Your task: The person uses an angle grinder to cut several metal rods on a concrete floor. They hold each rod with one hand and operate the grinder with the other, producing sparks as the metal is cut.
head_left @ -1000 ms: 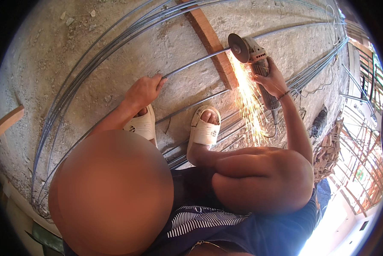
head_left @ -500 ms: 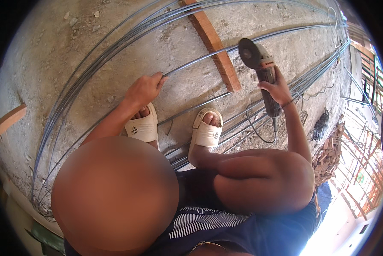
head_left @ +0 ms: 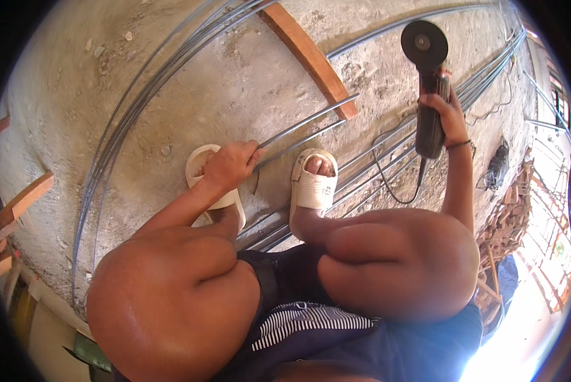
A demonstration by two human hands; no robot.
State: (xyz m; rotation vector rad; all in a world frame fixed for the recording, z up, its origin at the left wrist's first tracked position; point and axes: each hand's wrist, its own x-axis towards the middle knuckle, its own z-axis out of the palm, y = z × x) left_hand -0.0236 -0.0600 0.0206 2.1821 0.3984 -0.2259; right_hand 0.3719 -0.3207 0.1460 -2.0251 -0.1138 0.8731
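Observation:
My left hand [head_left: 231, 167] is closed around a thin steel rod [head_left: 308, 121], low over the ground in front of my left foot. The rod slants up to the right, and its free end shows at the near end of a wooden beam [head_left: 308, 54]. In my right hand [head_left: 450, 118] is an angle grinder [head_left: 429, 114], gripped by its dark body and held upright, apart from the rod. Its round dark disc [head_left: 424, 43] points away from me. A cord [head_left: 397, 198] loops from the grinder's lower end to the ground.
Long bent rods [head_left: 139, 95] curve along the left, and a bundle of rods [head_left: 489, 79] runs at the right. My sandaled feet [head_left: 314, 184] stand on rough concrete [head_left: 228, 83]. Wood scraps [head_left: 508, 216] pile up at right; wooden pieces [head_left: 21, 200] lie far left.
My left hand has come nearer to me with the rod, which now ends beside the beam instead of running far right. The grinder has moved up and right, away from the rod.

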